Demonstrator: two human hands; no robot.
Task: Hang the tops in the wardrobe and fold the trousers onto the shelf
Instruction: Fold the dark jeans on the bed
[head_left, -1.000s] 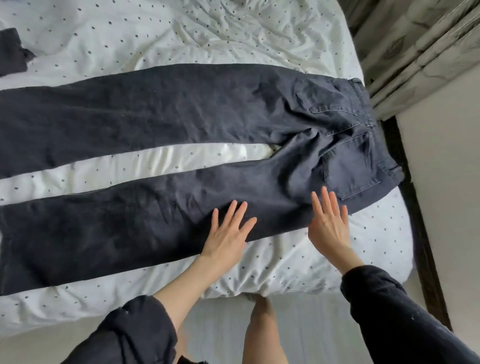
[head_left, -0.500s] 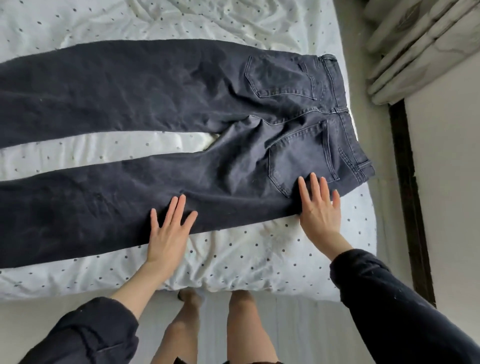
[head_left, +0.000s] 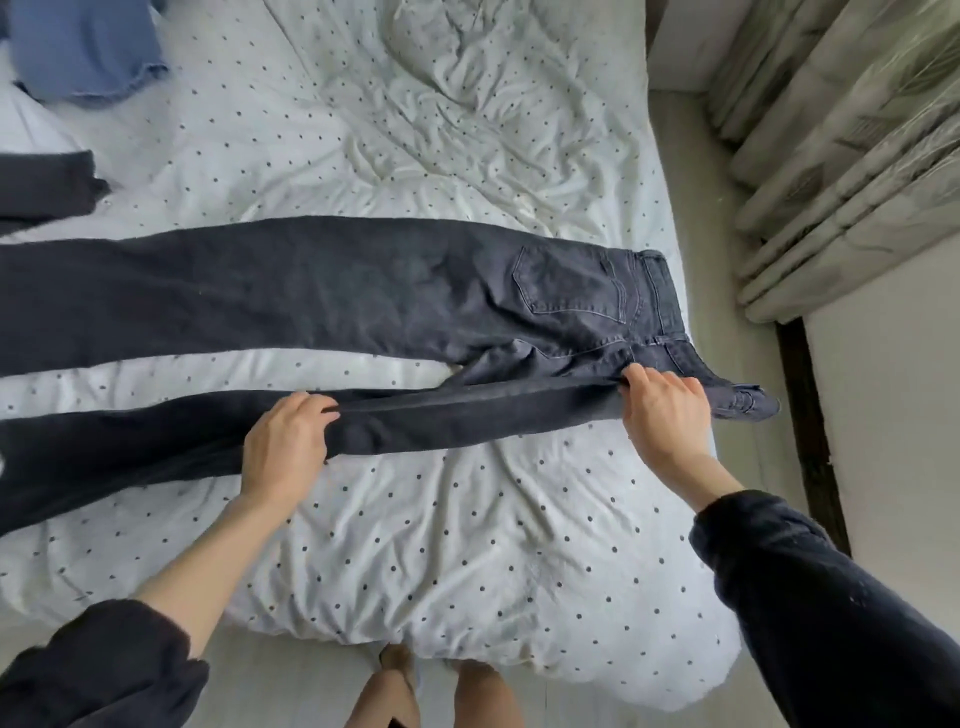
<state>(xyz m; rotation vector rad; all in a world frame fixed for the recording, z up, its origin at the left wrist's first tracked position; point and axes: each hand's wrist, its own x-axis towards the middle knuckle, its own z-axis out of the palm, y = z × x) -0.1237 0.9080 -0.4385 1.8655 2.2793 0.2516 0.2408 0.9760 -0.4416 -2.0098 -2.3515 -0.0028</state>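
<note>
Flat hands now grip near leg (head_left: 467, 421) (lifted)

The person wears a dark, near-black long-sleeved top. The left sleeve (head_left: 98, 670), at the lower left of the frame, is bunched up well above the wrist, leaving the forearm bare. The right sleeve (head_left: 810, 597), at the lower right, reaches the wrist with a gathered cuff. At the bottom centre, both legs (head_left: 441, 691) are bare.

No readable text, labels, brands or numbers anywhere in view; fabric surfaces carry only dots and stitching.
</note>
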